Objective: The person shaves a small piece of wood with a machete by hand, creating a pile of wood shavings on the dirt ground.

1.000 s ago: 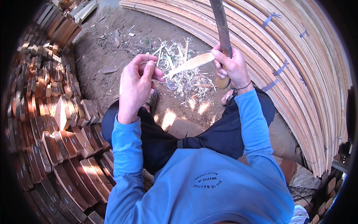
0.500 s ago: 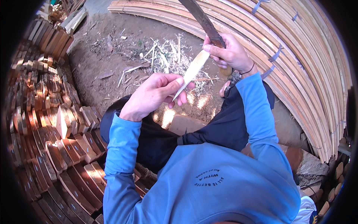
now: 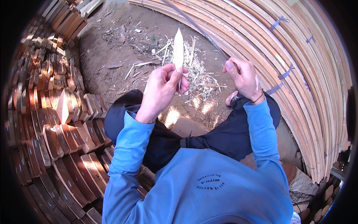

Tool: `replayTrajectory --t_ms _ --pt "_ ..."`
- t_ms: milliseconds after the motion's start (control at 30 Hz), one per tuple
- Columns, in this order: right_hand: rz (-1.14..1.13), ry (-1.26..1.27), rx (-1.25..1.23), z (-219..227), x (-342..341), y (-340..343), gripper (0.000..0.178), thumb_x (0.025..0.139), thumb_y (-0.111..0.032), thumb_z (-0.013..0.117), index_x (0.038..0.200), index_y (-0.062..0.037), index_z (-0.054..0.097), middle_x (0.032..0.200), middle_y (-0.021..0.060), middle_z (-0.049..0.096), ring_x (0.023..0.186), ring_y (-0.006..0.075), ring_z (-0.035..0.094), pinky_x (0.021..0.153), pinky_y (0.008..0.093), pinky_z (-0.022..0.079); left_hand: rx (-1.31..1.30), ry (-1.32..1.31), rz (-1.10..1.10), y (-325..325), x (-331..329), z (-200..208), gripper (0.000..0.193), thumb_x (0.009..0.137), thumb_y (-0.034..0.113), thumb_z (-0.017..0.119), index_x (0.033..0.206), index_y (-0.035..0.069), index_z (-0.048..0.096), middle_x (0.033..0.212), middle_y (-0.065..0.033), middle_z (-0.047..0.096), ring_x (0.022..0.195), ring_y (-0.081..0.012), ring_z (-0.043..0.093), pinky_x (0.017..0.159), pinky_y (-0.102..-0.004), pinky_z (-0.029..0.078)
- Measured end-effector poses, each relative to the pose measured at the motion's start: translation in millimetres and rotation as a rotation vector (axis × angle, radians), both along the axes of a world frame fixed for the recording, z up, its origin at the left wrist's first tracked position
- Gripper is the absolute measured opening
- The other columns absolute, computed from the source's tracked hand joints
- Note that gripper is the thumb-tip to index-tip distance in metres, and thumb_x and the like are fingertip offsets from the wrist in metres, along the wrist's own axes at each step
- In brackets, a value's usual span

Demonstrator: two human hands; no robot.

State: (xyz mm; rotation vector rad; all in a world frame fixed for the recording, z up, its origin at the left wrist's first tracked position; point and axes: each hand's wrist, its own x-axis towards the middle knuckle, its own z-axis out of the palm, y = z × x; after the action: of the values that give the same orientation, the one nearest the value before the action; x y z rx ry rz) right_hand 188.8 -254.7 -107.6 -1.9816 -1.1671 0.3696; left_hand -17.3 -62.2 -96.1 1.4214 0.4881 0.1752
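Note:
My left hand (image 3: 162, 87) pinches the lower end of a pale, flat wooden piece (image 3: 178, 48) between thumb and fingers. The piece stands nearly upright with its pointed tip away from me. To its right, my right hand (image 3: 242, 76) is closed round the handle of a large knife; the fist hides the handle. The knife's dark blade (image 3: 197, 28) is seen almost edge-on, slanting up and to the left over the ground. Blade and wooden piece are apart.
Wood shavings (image 3: 199, 74) litter the dirt floor (image 3: 104, 48) beyond my knees. Stacked wooden blocks (image 3: 74, 138) fill the left side. Long, curved bundles of wooden strips (image 3: 268, 48), tied with bluish bands, lie along the right. A bare foot (image 3: 231, 98) shows beside my right knee.
My right hand has let go of the wooden piece and moved right and down, still holding the knife. My left hand has turned the piece more upright. The knife has turned edge-on.

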Motion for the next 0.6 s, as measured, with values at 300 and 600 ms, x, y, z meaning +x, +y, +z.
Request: replayTrajectory --t_ms 300,600 --pt "0.144 -0.15 -0.238 21 -28 1 0.066 0.096 -0.06 0.063 0.069 0.0002 0.062 0.05 0.0189 0.051 0.048 0.0387 0.057 0.049 0.0455 0.043 0.266 0.077 0.209 -4 7 -8 0.042 0.107 0.024 0.043 0.079 -0.002 0.061 0.059 -0.0074 0.059 0.053 -0.0186 0.057 0.056 -0.0379 0.045" --pt "0.073 -0.169 -0.198 7 -33 4 0.06 0.094 -0.056 0.066 0.071 -0.0011 0.064 0.054 0.0207 0.055 0.053 0.0412 0.061 0.054 0.0474 0.047 0.466 0.1 0.217 -2 6 -23 0.043 0.107 0.023 0.042 0.074 0.001 0.059 0.058 -0.0088 0.059 0.053 -0.0246 0.058 0.059 -0.0412 0.046"
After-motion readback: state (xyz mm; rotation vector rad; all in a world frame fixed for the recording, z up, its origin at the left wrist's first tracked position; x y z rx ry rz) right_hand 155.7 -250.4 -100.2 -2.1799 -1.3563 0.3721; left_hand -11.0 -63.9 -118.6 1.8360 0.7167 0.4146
